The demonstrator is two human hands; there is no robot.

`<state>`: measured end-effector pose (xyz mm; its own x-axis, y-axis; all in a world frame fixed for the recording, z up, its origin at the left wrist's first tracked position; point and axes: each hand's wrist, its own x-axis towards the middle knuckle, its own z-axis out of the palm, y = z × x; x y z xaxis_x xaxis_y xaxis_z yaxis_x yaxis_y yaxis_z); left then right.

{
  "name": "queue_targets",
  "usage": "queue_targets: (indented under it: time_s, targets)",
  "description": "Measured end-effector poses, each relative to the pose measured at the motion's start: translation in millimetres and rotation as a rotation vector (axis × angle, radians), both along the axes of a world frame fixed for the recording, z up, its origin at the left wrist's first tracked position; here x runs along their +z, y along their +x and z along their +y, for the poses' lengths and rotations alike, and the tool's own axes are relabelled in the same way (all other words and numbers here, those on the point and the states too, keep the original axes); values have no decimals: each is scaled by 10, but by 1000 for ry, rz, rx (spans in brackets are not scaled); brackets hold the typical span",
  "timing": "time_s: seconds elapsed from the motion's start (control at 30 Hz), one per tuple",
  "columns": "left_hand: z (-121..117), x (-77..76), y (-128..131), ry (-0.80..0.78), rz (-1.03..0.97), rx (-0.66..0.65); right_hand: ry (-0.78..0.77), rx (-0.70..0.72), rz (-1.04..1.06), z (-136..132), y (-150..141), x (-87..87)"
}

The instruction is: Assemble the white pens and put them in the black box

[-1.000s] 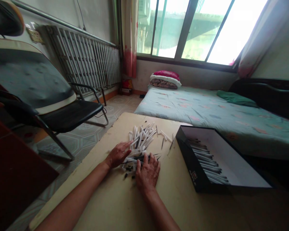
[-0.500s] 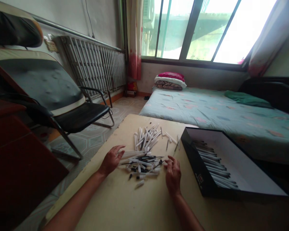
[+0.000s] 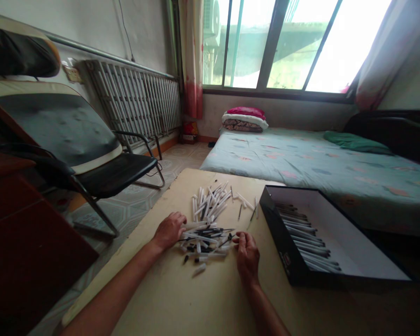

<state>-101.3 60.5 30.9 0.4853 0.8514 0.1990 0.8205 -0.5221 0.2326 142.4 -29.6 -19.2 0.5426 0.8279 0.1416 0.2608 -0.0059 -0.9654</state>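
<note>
Loose pen parts lie heaped on the pale table: white pen barrels, dark thin refills, and white and black caps. My left hand is at the heap's left side, its fingers curled in over the end of a white barrel. At the right side is my right hand, fingertips drawn together beside a dark thin piece; what is between them is too small to make out. One white cap lies apart, nearer to me.
A black open box on the right of the table holds a row of assembled-looking pens. Beyond the table stands a bed. A black chair is at the left, with a radiator behind it.
My left hand has moved slightly right, its fingers closing at the white barrels. My right hand's fingers have drawn together at the heap's edge. The view has shifted slightly.
</note>
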Motion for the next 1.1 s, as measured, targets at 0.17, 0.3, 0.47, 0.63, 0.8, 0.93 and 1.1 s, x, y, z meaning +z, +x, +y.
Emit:
queue_targets:
  time_s: [0.17, 0.3, 0.47, 0.63, 0.8, 0.93, 1.1]
  targets:
    - [41, 24, 46, -14, 9, -12, -6, -17, -93, 17, 6, -35]
    - [41, 8, 56, -23, 4, -19, 15, -25, -147, 20, 2, -39]
    - [41, 56, 28, -10, -76, -33, 21, -22, -157, 19, 4, -18]
    - [-140, 189, 128, -70, -719, 123, 17, -21, -175, 1, -13, 10]
    - [-587, 103, 527, -412, -1534, 260, -19, -30, -221, 39, 33, 26]
    - [-812, -51, 755, -469, -1679, 270, -142, -55, -358, 208, 279, 112]
    - [-811, -63, 736, -517, -1733, 235, -324, -181, -541, 489, 547, 242]
